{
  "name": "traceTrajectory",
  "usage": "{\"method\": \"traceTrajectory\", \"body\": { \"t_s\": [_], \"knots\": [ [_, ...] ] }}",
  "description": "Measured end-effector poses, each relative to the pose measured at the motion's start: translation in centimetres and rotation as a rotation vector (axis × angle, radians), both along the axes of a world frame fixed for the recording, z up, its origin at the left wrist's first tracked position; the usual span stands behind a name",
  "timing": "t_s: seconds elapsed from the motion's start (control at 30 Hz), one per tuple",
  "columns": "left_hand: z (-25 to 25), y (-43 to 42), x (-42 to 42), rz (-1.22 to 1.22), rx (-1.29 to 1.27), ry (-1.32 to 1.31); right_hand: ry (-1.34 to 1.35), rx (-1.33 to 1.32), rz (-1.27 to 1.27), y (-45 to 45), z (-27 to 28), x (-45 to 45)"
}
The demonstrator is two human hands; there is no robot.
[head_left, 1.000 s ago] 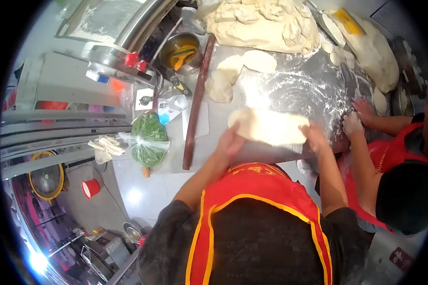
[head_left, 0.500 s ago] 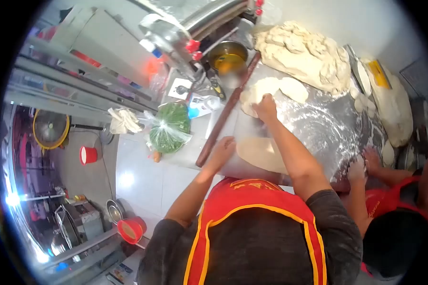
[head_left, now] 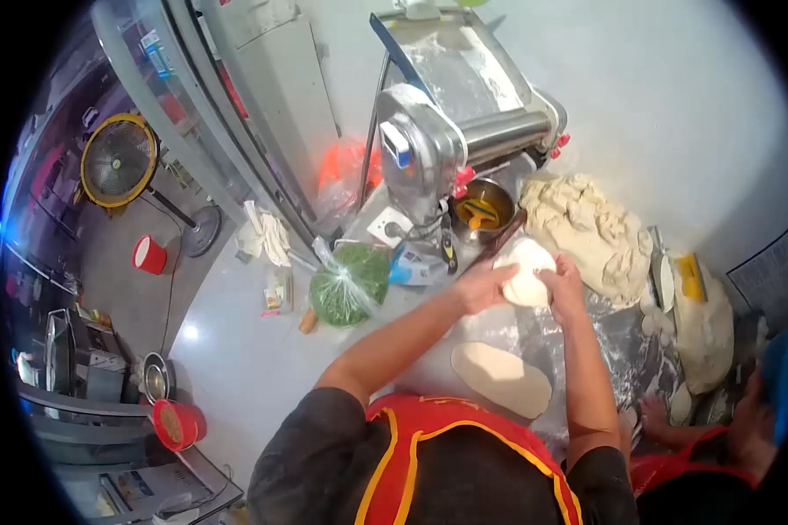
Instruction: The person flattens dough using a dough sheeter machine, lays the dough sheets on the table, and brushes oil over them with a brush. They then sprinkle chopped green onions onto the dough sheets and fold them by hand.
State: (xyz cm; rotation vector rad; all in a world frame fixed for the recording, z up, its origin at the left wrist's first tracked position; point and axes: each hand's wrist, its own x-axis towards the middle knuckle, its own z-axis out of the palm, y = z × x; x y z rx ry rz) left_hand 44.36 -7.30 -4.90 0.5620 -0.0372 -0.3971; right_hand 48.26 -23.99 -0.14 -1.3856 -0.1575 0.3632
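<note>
A round, pale piece of dough (head_left: pixel 524 273) is held up between my two hands above the floured worktop. My left hand (head_left: pixel 484 287) grips its left edge, and my right hand (head_left: pixel 566 285) pinches the right edge with bent fingers. Closer to my body, a flat oval sheet of dough (head_left: pixel 501 380) lies on the table. Just beyond my hands sits a big lumpy mass of dough (head_left: pixel 587 229). Part of a dark red rolling pin (head_left: pixel 506 233) shows behind the held piece.
A dough-rolling machine (head_left: pixel 420 144) stands at the back, near a metal bowl (head_left: pixel 503 199) of yellow liquid. Bagged chopped greens (head_left: pixel 350 284) lie left. At right are a yellow-handled scraper (head_left: pixel 692 278), covered dough (head_left: pixel 707 341) and a co-worker's arm (head_left: pixel 674 430).
Both hands now hold the dough piece up; earlier my right hand was on dough on the table and my left rested near the rolling pin. The view has tilted up, showing the machine.
</note>
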Motion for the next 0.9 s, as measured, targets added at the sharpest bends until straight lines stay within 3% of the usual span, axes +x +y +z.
{"method": "traceTrajectory", "body": {
  "t_s": [0.1,0.13,0.17,0.2,0.23,0.3,0.33,0.37,0.4,0.47,0.57,0.7,0.77,0.83,0.9],
  "knots": [
    [7.8,3.8,5.3,0.155,0.254,-0.113,-0.182,0.058,-0.051,3.3,6.1,2.3],
    [10.3,5.5,7.3,0.202,0.209,-0.207,-0.257,0.108,-0.048,4.2,8.1,2.9],
    [13.3,7.2,8.9,0.366,0.456,-0.175,-0.285,0.177,-0.137,5.3,9.9,2.5],
    [16.6,8.8,10.1,0.476,0.531,-0.149,-0.273,0.153,-0.144,5.4,10.3,2.4],
    [20.1,13.3,14.2,0.475,0.706,-0.295,-0.280,0.137,-0.154,5.5,10.9,2.6],
    [20.4,18.0,20.7,0.576,1.041,-0.431,-0.242,0.068,-0.176,4.7,9.3,2.1],
    [18.8,20.1,24.1,0.835,1.462,-0.413,-0.194,0.045,-0.181,3.9,7.6,2.4],
    [20.2,20.1,22.8,0.881,1.980,-0.345,-0.143,0.010,-0.207,3.3,5.9,2.5],
    [18.8,21.4,24.3,0.913,2.155,-0.438,-0.135,0.001,-0.204,2.7,4.3,2.6],
    [18.3,21.7,24.0,0.587,2.524,-0.609,-0.066,-0.059,-0.216,1.9,3.1,2.1],
    [18.0,20.3,23.5,0.512,2.587,-0.700,-0.023,-0.091,-0.221,1.3,2.1,2.3],
    [17.4,18.3,20.9,0.243,2.328,-1.018,-0.038,-0.114,-0.145,3.7,1.8,4.0],
    [16.3,17.8,20.7,0.312,2.263,-1.052,-0.056,-0.078,-0.060,5.6,1.4,5.1],
    [15.6,18.2,21.5,0.280,2.237,-1.026,0.062,-0.016,-0.068,7.2,0.4,6.8],
    [13.8,18.0,22.9,0.419,2.210,-0.989,0.176,-0.012,-0.074,10.2,1.0,9.0]
  ]
}}
